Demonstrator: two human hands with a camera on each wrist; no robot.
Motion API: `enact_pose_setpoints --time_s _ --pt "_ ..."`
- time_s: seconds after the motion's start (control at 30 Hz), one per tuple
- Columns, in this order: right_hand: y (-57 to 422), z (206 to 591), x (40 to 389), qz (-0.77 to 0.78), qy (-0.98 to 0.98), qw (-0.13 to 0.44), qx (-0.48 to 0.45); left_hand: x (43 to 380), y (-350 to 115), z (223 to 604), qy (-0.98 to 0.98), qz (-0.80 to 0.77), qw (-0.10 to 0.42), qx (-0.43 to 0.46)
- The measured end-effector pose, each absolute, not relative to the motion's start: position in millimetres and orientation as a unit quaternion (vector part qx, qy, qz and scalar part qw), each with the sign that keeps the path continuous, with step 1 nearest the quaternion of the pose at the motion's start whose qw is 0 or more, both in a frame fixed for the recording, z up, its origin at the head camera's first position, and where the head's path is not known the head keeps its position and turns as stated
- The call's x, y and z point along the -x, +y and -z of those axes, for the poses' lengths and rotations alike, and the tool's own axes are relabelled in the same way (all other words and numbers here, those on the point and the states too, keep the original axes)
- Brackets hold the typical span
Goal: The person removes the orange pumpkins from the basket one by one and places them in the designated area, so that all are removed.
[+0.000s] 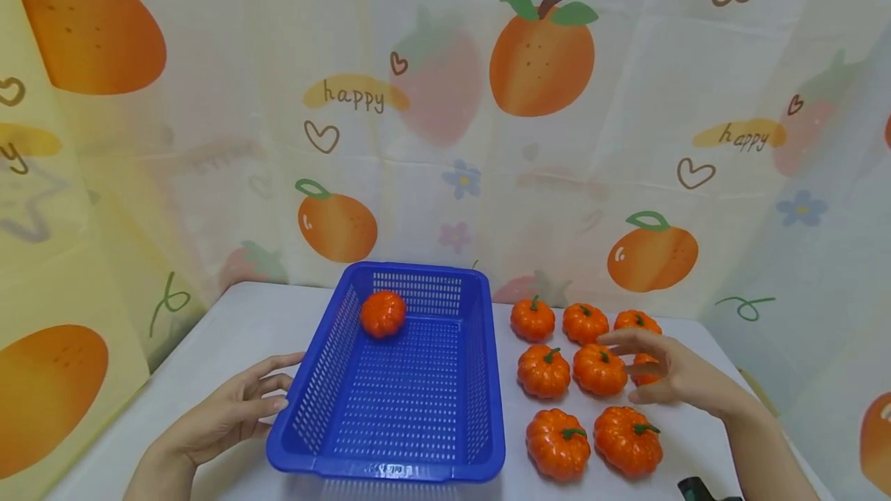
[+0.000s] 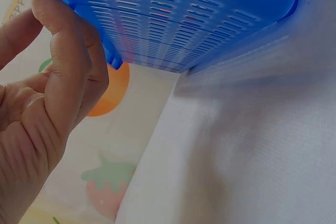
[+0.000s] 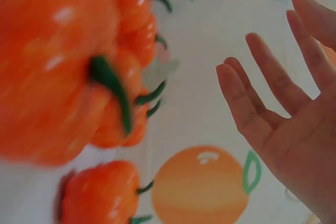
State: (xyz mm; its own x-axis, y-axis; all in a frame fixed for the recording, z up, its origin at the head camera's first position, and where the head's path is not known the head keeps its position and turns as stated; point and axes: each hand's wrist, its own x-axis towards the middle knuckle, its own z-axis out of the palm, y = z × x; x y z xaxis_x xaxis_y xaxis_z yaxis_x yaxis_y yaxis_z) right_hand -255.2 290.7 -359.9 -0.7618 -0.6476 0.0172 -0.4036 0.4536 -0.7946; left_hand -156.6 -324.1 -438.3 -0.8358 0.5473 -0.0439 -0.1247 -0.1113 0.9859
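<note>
A blue plastic basket with perforated walls stands on the table, with one small orange pumpkin lying in its far left corner. My left hand is at the basket's left side, its relaxed fingertips right at the rim; the left wrist view shows the fingers beside the slotted wall. Over the right-hand pumpkins hovers my right hand, fingers spread and loosely bent, holding nothing. It partly hides a pumpkin in the middle row. Nearest its fingertips is another green-stemmed pumpkin.
Several more pumpkins stand in rows right of the basket, including a front one and a back one. A dark object shows at the bottom edge near the right forearm. A fruit-printed curtain hangs behind the white table.
</note>
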Motion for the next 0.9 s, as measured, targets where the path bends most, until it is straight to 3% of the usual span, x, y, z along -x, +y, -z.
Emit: enact_pose_setpoints --time_s 0.37,0.9 --pt "212.2 332.9 276.0 0.421 0.850 0.075 0.308 154.7 -323.9 440.1 0.612 -0.734 0.242 -0.169" --pt "103.1 316.4 308.0 0.529 0.784 0.098 0.312 156.7 -325.0 436.8 0.629 -0.724 0.235 -0.161"
